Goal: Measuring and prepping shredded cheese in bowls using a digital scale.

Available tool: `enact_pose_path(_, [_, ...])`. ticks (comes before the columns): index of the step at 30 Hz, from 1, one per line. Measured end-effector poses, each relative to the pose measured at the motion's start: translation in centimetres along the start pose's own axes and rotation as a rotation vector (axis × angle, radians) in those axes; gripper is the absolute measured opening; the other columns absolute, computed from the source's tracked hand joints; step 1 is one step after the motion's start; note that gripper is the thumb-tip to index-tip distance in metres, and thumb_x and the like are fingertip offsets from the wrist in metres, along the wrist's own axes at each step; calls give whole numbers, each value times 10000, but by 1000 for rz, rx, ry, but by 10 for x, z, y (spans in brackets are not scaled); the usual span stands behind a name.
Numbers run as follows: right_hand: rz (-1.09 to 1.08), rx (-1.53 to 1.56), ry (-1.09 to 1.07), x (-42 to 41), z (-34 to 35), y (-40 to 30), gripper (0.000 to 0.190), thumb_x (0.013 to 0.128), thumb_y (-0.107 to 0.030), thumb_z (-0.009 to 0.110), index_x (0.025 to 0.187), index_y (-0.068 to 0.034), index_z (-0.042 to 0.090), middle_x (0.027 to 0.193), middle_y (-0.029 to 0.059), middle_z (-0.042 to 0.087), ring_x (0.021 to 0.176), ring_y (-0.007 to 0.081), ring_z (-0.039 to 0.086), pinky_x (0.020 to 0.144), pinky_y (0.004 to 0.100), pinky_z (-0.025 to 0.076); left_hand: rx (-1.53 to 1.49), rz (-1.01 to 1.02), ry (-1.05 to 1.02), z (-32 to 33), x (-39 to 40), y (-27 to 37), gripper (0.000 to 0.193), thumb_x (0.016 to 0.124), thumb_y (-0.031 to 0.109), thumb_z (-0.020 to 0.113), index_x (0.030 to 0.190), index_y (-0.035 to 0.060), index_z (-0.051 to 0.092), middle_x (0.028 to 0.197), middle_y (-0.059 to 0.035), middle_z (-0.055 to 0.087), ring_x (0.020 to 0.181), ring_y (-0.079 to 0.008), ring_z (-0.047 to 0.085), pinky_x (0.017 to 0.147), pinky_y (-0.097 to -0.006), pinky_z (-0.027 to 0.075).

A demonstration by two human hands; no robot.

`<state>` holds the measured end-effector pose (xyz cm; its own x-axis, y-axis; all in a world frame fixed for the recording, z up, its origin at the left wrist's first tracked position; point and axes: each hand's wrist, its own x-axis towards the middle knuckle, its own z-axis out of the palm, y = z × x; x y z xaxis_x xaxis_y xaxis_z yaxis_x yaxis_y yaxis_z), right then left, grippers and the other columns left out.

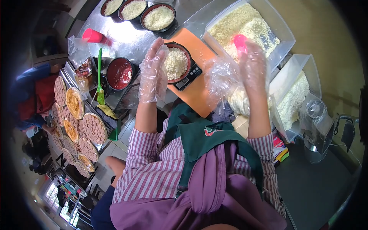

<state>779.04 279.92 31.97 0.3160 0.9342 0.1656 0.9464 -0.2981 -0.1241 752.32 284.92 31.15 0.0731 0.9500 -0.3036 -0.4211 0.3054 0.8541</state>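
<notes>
My left hand (153,70), in a clear plastic glove, is held with its fingers extended at the left side of a black bowl with a red inside (189,57). Whether it touches the rim is hard to tell. Heaped in that bowl is pale grated cheese (176,63), and under it sits a black digital kitchen scale (188,77) on an orange board (194,99). My right hand (253,64), also gloved, grips a pink plastic scoop (240,42) over a clear plastic bin (287,37) of grated cheese (256,28).
Three filled bowls (159,17) line the far edge. A red bowl with scraps (119,73), a green spatula (100,89) and a pink cup (92,35) stand left. Topped pizza bases (93,128) lie beyond, near another person's hand (49,129). A second bin (314,77) is right.
</notes>
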Motion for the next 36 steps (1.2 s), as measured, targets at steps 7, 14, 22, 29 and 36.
enact_pose_path(7, [50, 682, -536, 7, 118, -58, 272, 947, -265, 503, 980, -19, 617, 920, 134, 640, 891, 224, 618, 795, 380, 479, 17, 22, 5, 15, 22, 3, 534, 907, 207, 628, 1362, -27, 473, 1376, -149, 490, 1326, -250, 402, 1090, -361, 280])
enact_pose_path(14, [-522, 160, -33, 6, 155, -69, 188, 877, -237, 600, 910, -52, 609, 884, 145, 607, 873, 279, 614, 730, 391, 500, 22, 38, 29, -20, 34, 7, 525, 913, 219, 607, 1367, -8, 478, 1381, -124, 494, 1332, -225, 392, 1100, -373, 254])
enact_pose_path(22, [-246, 168, -302, 6, 161, -74, 64, 834, -71, 572, 892, -44, 567, 924, 170, 605, 911, 347, 603, 783, 429, 492, 13, 57, 62, -32, 37, 23, 525, 904, 233, 620, 1363, 12, 494, 1380, -105, 505, 1313, -209, 413, 1095, -376, 262])
enact_pose_path(29, [-205, 724, -188, -10, 68, -132, 128, 821, -30, 555, 948, -29, 573, 1054, 199, 569, 1039, 380, 554, 857, 456, 455, 83, 146, 143, -59, 40, 31, 533, 920, 249, 614, 1375, 9, 476, 1413, -120, 475, 1331, -219, 412, 1088, -358, 291])
enact_pose_path(36, [-536, 552, -90, 8, 37, -117, 241, 919, -196, 530, 1087, -62, 638, 1209, 151, 602, 1147, 319, 549, 1004, 424, 424, 96, 174, 94, -56, 50, 33, 551, 922, 259, 620, 1380, -1, 461, 1429, -142, 456, 1355, -252, 391, 1104, -377, 278])
